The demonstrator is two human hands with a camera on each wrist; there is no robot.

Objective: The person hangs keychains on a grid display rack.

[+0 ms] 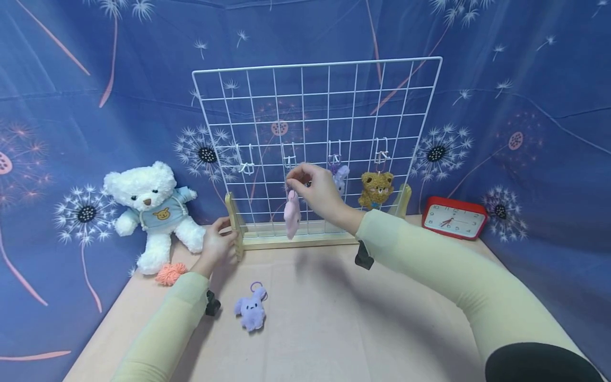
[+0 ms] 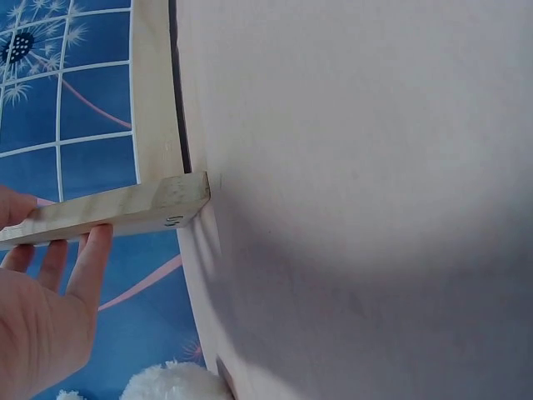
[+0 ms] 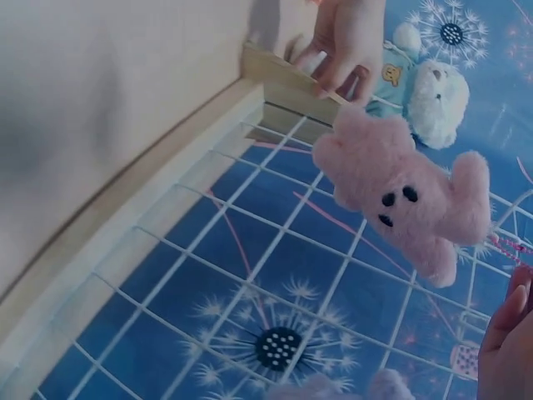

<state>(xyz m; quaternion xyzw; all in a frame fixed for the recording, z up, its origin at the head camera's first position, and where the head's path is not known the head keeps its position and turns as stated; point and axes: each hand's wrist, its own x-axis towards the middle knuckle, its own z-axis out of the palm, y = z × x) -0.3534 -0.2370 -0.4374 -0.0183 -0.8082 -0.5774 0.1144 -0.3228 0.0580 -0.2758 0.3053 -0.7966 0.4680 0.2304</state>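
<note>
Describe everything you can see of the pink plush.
The pink plush looks soft and furry, with two ears, stubby limbs and three dark facial marks. The right hand pinches a reddish, beaded-looking strand at its ear end, so it hangs head up before the white grid. Whether it touches the grid is unclear.

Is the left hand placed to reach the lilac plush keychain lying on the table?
Probably yes: the left hand grips the pale wooden rack stand and must let go, but nothing visible blocks its way to the lilac plush keychain.
</note>
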